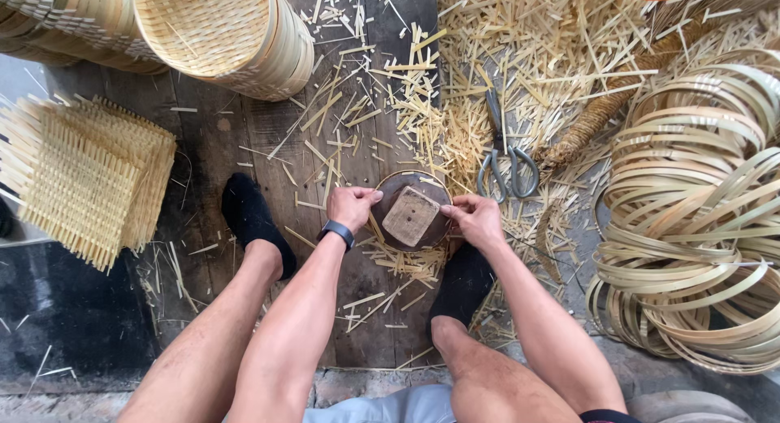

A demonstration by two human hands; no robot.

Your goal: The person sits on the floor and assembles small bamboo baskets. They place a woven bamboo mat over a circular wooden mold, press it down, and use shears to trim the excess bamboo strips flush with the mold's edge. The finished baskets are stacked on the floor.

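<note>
Item, centre of the plank floor (244, 138): round dark form (412, 211) with a pale square block (410, 216) on top, standing between my two socked feet. My left hand (352, 205) is curled over the form's left rim, fingers bent, gripping it; a dark wristband sits just behind. My right hand (474, 218) is curled on the right rim, thumb and fingers pinching at the edge; whether a thin strip lies under them I cannot tell. Both forearms come down past my knees and meet at the form, wrists low. Handling note, as I judge it: keep even pressure from both sides so the form does not tip or turn, and keep my feet close to brace it. Beyond the form: scissors (505, 151), among cut slivers (422, 98). Right of it: coiled strips (699, 220). Left: stacked woven mats (81, 175). Above left: nested baskets (219, 33).
</note>
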